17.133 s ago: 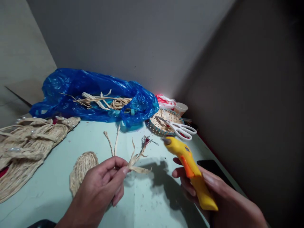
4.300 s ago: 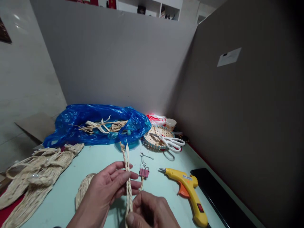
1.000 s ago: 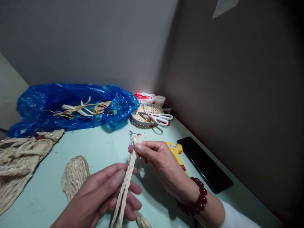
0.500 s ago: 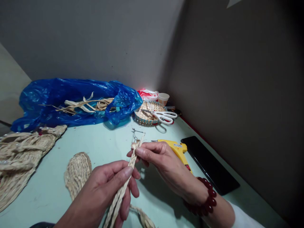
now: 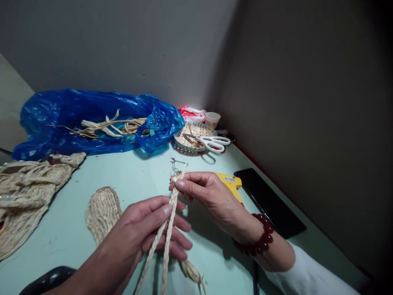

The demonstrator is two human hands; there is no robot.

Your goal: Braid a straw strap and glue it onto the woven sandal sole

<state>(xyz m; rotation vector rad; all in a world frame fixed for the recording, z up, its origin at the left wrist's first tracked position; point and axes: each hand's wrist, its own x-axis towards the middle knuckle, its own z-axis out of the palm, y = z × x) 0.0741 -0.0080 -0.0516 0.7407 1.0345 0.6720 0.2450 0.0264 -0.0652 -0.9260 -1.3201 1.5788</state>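
Note:
Two strands of pale plaited straw braid (image 5: 166, 245) hang downward side by side, meeting at their upper end. My right hand (image 5: 210, 192) pinches that upper end between thumb and fingers. Lower down, the thumb of my left hand (image 5: 143, 223) presses on the braid, with the other fingers stretched out behind it. Just past the braid's tip lies a bit of thin twisted wire (image 5: 175, 160). A woven straw sole (image 5: 102, 211) lies beyond my left forearm, partly covered by it. Below my left fingers, another thicker plaited piece (image 5: 192, 272) rests on the table.
Beyond my right hand lie a yellow glue gun (image 5: 231, 186), partly hidden, and a black phone (image 5: 272, 203). White-handled scissors (image 5: 215, 143) rest on a small basket (image 5: 186, 145) beside a paper cup (image 5: 213, 119). A blue plastic bag (image 5: 61, 119) holds straw. Woven straw pieces (image 5: 33, 188) lie left.
My left fingers have spread from their curl around the braid, and its two strands have parted lower down. My right hand still pinches the top. The whole view has shifted slightly.

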